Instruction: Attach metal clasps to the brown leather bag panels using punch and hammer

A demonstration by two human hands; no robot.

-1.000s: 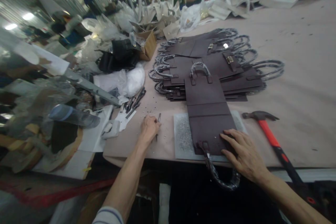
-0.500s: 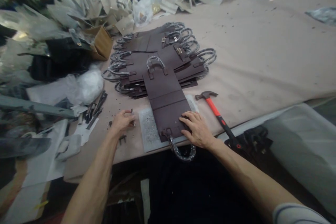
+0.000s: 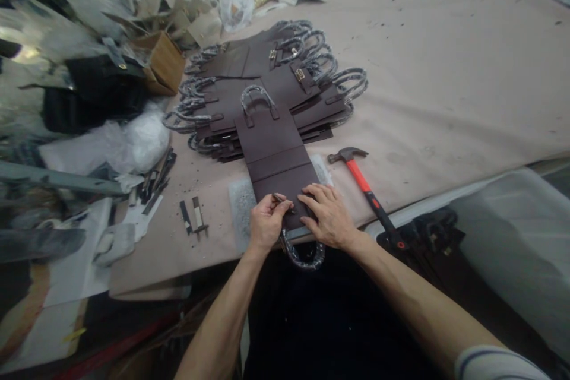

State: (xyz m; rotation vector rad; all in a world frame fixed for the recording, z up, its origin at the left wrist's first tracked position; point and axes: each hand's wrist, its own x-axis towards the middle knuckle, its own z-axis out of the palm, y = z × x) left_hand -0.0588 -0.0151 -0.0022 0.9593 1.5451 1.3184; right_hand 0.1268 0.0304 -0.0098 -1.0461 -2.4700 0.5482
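Note:
A dark brown leather bag panel (image 3: 276, 141) lies lengthwise toward me, its near end on a pale slab (image 3: 241, 214). Plastic-wrapped handles are fixed at both ends; the near handle (image 3: 305, 262) hangs past the table edge. My left hand (image 3: 266, 222) is closed in a pinch on a small metal punch (image 3: 279, 197), held tilted over the panel's near part. Its tip is too small to make out clearly. Beside it, my right hand (image 3: 328, 214) rests on the panel with fingers spread, holding nothing. A claw hammer (image 3: 364, 181) with a red and black handle lies to the right.
Behind the panel is a pile of similar brown bag pieces (image 3: 240, 65) with wrapped handles. Pronged tools (image 3: 199, 219) lie left of the slab. A cardboard box (image 3: 164, 62), plastic wrapping (image 3: 149, 139) and pale bag parts (image 3: 205, 27) crowd the left and back.
My left hand has moved right, from beside the slab to over the panel's near end, carrying the metal punch. My right hand stays on the panel. The view has tilted slightly down.

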